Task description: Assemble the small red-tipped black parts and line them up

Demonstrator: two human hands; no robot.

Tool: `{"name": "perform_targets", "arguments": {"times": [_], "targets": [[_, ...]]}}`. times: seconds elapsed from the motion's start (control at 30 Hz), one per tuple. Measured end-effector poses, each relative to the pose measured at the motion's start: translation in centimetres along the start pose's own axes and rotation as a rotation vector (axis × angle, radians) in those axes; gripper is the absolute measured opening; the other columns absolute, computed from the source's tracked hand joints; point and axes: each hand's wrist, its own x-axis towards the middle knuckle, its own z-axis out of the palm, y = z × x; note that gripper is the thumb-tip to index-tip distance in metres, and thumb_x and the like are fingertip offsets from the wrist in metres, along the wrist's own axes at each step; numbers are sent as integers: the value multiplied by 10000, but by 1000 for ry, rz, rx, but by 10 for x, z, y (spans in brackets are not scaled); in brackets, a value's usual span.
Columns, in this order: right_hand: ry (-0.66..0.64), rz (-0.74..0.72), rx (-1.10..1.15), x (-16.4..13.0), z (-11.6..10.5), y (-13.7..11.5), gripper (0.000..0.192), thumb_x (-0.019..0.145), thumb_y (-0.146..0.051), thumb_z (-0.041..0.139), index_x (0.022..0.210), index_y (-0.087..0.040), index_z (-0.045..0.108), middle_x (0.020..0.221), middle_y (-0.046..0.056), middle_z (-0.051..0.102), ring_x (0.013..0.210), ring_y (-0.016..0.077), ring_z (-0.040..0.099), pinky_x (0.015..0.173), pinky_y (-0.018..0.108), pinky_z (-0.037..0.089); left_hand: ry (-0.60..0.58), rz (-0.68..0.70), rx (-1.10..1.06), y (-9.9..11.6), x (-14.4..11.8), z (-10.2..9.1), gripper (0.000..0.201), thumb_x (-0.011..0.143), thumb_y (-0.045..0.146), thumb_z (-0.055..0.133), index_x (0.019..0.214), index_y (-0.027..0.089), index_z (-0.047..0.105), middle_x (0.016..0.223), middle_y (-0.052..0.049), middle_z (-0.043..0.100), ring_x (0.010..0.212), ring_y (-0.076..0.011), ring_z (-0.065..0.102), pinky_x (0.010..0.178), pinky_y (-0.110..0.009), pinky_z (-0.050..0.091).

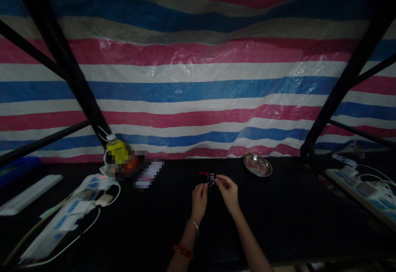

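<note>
Several thin dark sticks with red and pale marks [206, 175] lie close together on the black table, just beyond my fingertips. They look like pens or small tubes, but the dim light hides their exact kind. My left hand [199, 197] has its fingers closed, near a small shiny piece [211, 184] between the two hands. With thumb and forefinger pinched, my right hand [228, 190] reaches in from the other side, at the right ends of the sticks. What either hand grips is too small and dark to name.
A round metal dish [258, 165] stands at the back right. On the left are a yellow bottle [118, 150], a blurred pale item [150, 174] and a power strip [69, 218] with cables. Another power strip [365, 189] lies right. Striped sheeting [198, 90] hangs behind.
</note>
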Motion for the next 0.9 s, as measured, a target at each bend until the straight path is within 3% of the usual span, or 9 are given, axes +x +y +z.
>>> {"name": "perform_targets", "arguments": {"times": [0.2, 0.3, 0.47, 0.67, 0.9], "targets": [[-70, 9, -186, -1, -19, 14, 289, 660, -418, 696, 820, -178, 696, 801, 66, 712, 759, 213, 652, 687, 333, 511, 125, -92, -98, -5, 7, -6, 420, 844, 531, 380, 713, 188, 583, 737, -39, 618, 737, -176, 582, 713, -298, 457], [-103, -32, -307, -6, -25, 26, 315, 686, -403, 681, 918, -192, 701, 812, 69, 709, 820, 226, 638, 756, 367, 493, 92, -114, -59, -12, 11, -11, 428, 797, 566, 429, 761, 192, 635, 782, -56, 657, 792, -208, 595, 738, -329, 456], [-188, -113, -532, -8, -24, 42, 147, 739, -326, 640, 814, -234, 727, 798, 60, 688, 801, 204, 605, 766, 349, 475, 44, -184, 147, -20, 13, -18, 387, 769, 554, 460, 826, 217, 641, 819, -50, 674, 857, -239, 592, 806, -394, 416], [-274, -165, -711, -1, -23, 44, 134, 761, -236, 611, 841, -249, 719, 826, 39, 700, 875, 212, 586, 808, 353, 435, 36, -191, 298, -19, 9, -17, 324, 803, 495, 453, 811, 213, 612, 854, -48, 653, 911, -251, 555, 823, -406, 370], [-233, -148, -793, 0, -24, 46, 145, 744, -221, 625, 845, -256, 724, 862, 52, 665, 871, 214, 575, 793, 338, 435, -6, -213, 374, -16, 10, -17, 278, 825, 432, 455, 819, 217, 630, 949, -57, 617, 964, -253, 513, 833, -386, 368]]}}
